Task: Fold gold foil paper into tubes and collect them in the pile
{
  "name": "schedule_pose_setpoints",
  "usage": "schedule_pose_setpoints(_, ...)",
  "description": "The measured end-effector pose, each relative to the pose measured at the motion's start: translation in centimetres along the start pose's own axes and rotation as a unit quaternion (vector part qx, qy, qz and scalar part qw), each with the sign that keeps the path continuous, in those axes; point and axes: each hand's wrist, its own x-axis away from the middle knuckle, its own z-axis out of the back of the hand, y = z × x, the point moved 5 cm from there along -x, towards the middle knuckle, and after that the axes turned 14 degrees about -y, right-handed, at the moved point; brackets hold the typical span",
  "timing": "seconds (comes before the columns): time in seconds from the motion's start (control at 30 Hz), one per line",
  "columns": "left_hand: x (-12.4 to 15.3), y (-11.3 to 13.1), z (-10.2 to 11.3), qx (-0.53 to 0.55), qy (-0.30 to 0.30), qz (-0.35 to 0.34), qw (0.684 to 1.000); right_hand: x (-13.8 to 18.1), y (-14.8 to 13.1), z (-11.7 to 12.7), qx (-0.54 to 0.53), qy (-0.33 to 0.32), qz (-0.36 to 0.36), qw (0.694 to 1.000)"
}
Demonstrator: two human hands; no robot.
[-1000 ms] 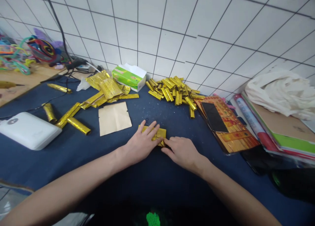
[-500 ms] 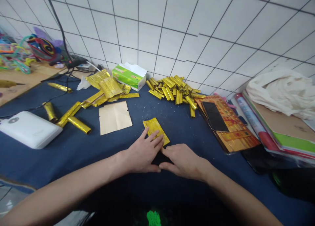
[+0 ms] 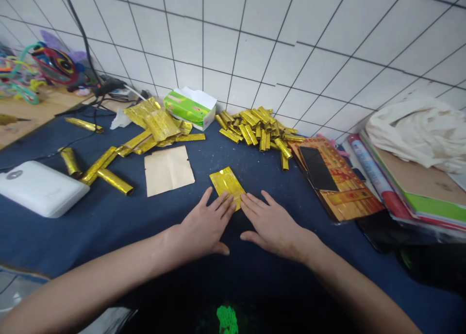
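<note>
The foil (image 3: 224,179) is lying flat on the desk (image 3: 178,212), just in front of the person and slantwise between the two hands. The left hand (image 3: 206,223) is resting its fingertips over the foil's near part; its grip is staying flat, thumb apart from the fingers, clamping nothing. The right hand (image 3: 274,225) is touching the foil's near right edge with its fingertips, and its grip is likewise lying apart, thumb spread. The paper (image 3: 169,172) is lying to the left of the foil, well clear of it. Beyond, a heap of gold rolls (image 3: 251,126) is sitting by the wall (image 3: 218,38), and the tissues (image 3: 189,108) are standing beside it. At the right, a phone (image 3: 318,169) is lying on an orange folder (image 3: 351,198); at the left, a white case (image 3: 41,189) is resting near more rolls.
</note>
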Motion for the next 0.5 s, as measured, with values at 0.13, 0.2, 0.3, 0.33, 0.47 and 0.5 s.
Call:
schedule_pose_setpoints(0.13,0.5,0.2,0.6,-0.014,-0.039,0.014,0.999,-0.1,0.0,0.4,0.014,-0.004,-0.007,1.0)
schedule_pose_setpoints(0.2,0.6,0.1,0.8,-0.022,-0.046,0.02,0.999,-0.1,0.0,0.5,0.018,-0.005,-0.01,1.0)
schedule_pose_setpoints(0.3,0.6,0.1,1.0,-0.031,-0.044,0.026,0.998,0.1,-0.2,0.7,0.026,-0.005,-0.013,1.0)
schedule_pose_setpoints(0.33,0.6,0.1,1.0,-0.035,-0.041,0.027,0.998,0.2,-0.4,0.7,0.029,-0.005,-0.015,0.999)
schedule_pose_setpoints(0.47,0.5,-0.2,0.9,-0.043,-0.014,0.034,0.998,0.7,-1.5,0.6,0.048,-0.008,-0.021,0.999)
schedule_pose_setpoints(0.5,0.4,-0.3,0.8,-0.043,-0.007,0.039,0.998,0.8,-1.8,0.5,0.054,-0.008,-0.018,0.998)
